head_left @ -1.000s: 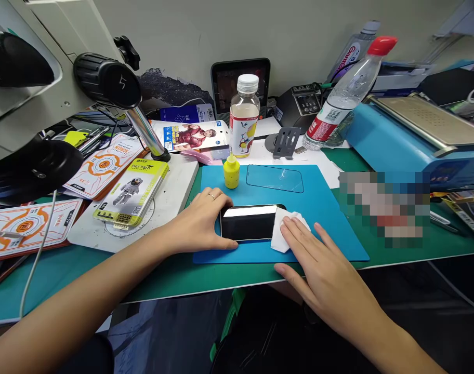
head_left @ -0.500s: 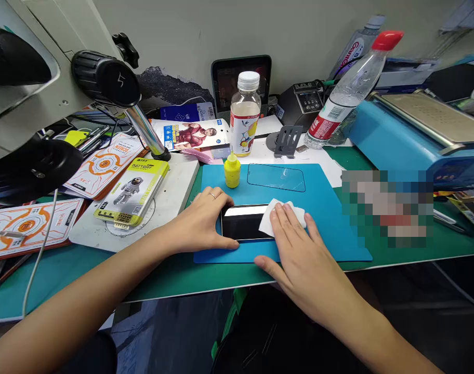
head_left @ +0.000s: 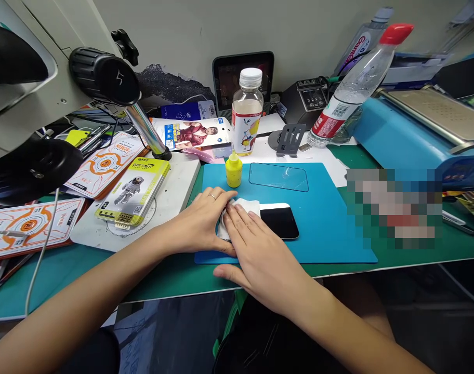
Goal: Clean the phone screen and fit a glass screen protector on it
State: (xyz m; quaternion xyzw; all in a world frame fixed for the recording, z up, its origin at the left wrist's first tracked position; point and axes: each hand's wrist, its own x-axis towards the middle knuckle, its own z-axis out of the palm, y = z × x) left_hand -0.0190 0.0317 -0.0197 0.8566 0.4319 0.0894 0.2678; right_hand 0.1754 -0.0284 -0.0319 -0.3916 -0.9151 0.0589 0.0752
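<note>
Head view: a smartphone (head_left: 280,223) lies flat, screen up, on the blue mat (head_left: 330,228), with its long axis running left to right. Its right portion is exposed; its left portion is covered by a folded white wipe (head_left: 249,205) and the hands. The left hand (head_left: 196,223) is clamped around the left end of the smartphone, thumb toward the near edge and fingers toward the far edge. The right hand (head_left: 260,249) lies flat on the wipe, fingers extended side by side, thumb spread apart toward the near side. The fingertips of both hands are close together at the left end.

Beyond the smartphone, a yellow squeeze bottle (head_left: 234,171) stands upright on the mat. To its right lies a clear panel (head_left: 278,177) with a thin black border. The mat rests on the green tabletop (head_left: 162,283).

On the far side, a white-capped drink bottle (head_left: 247,124) stands upright, with a black slotted holder (head_left: 290,140) to its right. Further right, a red-capped bottle (head_left: 340,111) leans to the right, near a blue machine (head_left: 404,137). To the left, yellow battery packages (head_left: 133,189) are stacked on a white base plate (head_left: 182,182).
</note>
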